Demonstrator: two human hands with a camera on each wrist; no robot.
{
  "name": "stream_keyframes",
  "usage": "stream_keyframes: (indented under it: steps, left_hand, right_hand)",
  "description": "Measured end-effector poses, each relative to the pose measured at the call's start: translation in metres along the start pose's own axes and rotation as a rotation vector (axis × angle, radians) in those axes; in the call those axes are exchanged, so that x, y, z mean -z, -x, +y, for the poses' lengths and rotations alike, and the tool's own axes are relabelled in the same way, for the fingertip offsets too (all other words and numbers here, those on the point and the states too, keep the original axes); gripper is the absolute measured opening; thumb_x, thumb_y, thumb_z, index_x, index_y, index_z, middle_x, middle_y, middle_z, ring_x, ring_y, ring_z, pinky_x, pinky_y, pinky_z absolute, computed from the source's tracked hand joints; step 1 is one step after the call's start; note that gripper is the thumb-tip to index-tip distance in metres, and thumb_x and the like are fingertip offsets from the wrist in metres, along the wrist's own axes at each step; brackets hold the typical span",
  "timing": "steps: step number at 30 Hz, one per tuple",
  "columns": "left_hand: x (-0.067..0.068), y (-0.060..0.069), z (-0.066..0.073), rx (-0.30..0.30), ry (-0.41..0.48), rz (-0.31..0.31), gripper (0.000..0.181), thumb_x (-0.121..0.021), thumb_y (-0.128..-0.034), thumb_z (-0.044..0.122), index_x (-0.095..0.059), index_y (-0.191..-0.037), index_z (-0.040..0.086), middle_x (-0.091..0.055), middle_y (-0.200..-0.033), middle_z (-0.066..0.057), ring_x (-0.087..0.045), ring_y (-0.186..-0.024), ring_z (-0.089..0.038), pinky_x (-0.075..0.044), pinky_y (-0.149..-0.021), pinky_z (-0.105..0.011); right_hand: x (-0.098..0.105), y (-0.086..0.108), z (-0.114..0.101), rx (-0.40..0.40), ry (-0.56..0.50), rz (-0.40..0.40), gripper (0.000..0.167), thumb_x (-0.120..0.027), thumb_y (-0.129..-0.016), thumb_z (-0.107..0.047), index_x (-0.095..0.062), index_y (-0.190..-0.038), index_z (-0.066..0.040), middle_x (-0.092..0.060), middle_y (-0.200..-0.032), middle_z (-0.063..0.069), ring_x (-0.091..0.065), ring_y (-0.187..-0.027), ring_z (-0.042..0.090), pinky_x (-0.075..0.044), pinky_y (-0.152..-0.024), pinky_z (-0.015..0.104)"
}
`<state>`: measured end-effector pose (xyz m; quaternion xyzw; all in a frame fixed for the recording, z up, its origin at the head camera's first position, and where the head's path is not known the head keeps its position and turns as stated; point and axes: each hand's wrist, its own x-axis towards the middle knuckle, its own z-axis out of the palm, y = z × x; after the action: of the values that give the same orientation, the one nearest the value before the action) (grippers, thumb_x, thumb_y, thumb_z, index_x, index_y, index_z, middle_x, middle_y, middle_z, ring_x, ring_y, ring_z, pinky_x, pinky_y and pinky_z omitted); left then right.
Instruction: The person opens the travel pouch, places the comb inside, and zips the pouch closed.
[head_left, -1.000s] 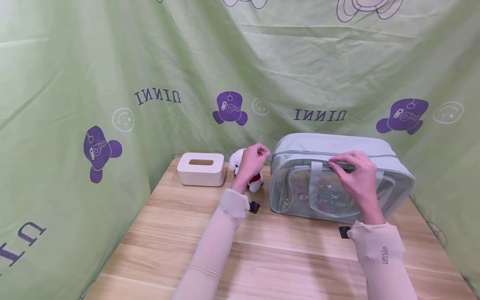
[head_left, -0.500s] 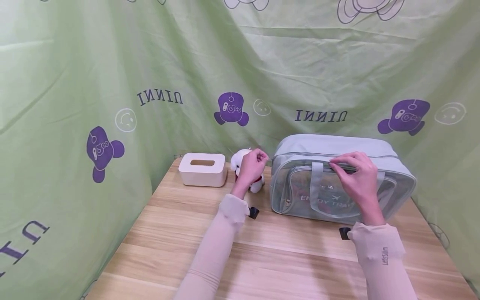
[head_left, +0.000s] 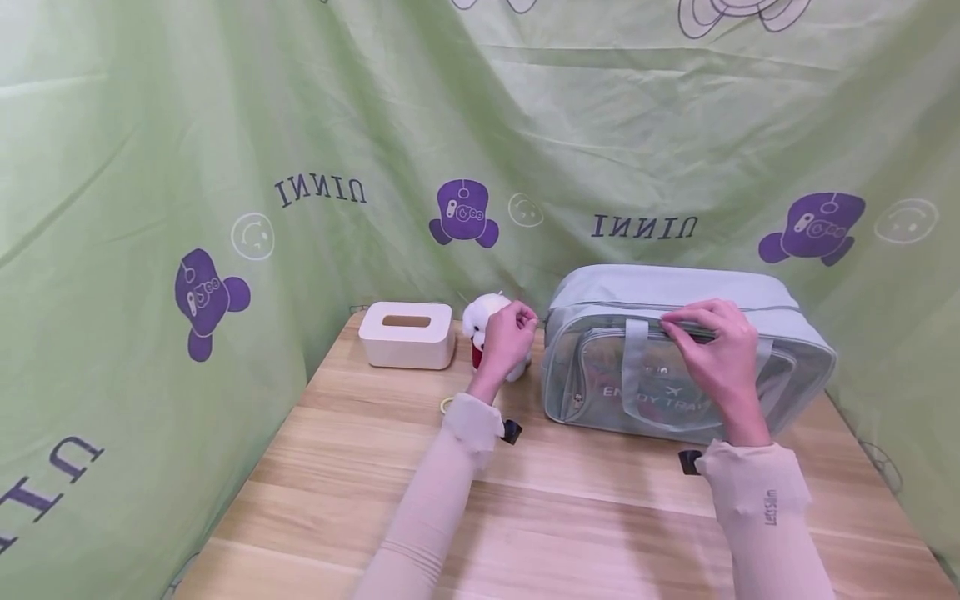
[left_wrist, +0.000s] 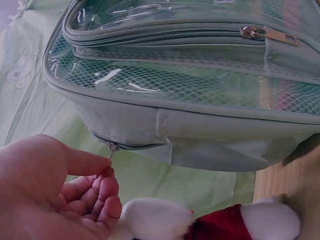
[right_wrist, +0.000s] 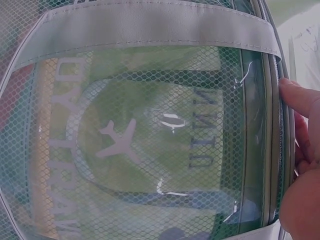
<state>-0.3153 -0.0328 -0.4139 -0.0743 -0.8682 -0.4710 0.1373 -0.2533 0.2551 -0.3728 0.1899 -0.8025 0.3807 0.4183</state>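
A pale grey-green travel bag point(head_left: 675, 287) with clear mesh-patterned panels stands upright at the table's right rear. At its left end my left hand point(head_left: 507, 343) pinches a small metal zipper pull point(left_wrist: 113, 150) between thumb and forefinger. Above the clear front pocket, my right hand point(head_left: 722, 354) pinches the upper front edge, its thumb point(right_wrist: 300, 97) at the front; the other fingers are partly hidden. A second zipper pull point(left_wrist: 254, 33) lies on the front pocket's zipper. Beside my left hand sits a white plush dog point(head_left: 480, 317) in red, partly covered by that hand.
A white tissue box point(head_left: 407, 333) with a slot on top stands left of the dog. A small pale yellow ring point(head_left: 446, 405) shows beside my left cuff on the wooden table point(head_left: 337, 467). A green patterned curtain point(head_left: 360, 108) hangs behind and at the sides.
My left hand has come down a little at the bag's left end, uncovering more of the dog's head. The yellow ring has come into sight. My right hand stays at the bag's edge.
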Motion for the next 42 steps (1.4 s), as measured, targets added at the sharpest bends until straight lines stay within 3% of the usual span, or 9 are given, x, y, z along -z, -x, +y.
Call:
stream_keyframes:
  steps: [20,42]
  left_hand:
    - [-0.017,0.017,-0.011,-0.007,0.008,0.052,0.006,-0.068,-0.0915,0.003,-0.073,-0.095,0.004,-0.069,-0.081,-0.006,-0.059,-0.071,-0.011,-0.050,-0.067,-0.021]
    - [-0.036,0.028,-0.021,-0.011,-0.023,0.117,0.007,-0.072,-0.0887,0.005,-0.075,-0.094,0.008,-0.071,-0.082,-0.003,-0.063,-0.074,-0.013,-0.051,-0.072,-0.026]
  right_hand:
    - [0.001,0.003,-0.001,0.010,0.004,0.014,0.018,-0.084,-0.076,0.013,-0.080,-0.089,0.002,-0.072,-0.086,0.020,-0.047,-0.095,-0.015,-0.033,-0.087,0.012]
    - [0.001,0.000,-0.001,0.015,0.000,0.014,0.017,-0.084,-0.076,0.013,-0.080,-0.089,0.002,-0.072,-0.086,0.019,-0.048,-0.094,-0.016,-0.034,-0.088,0.012]
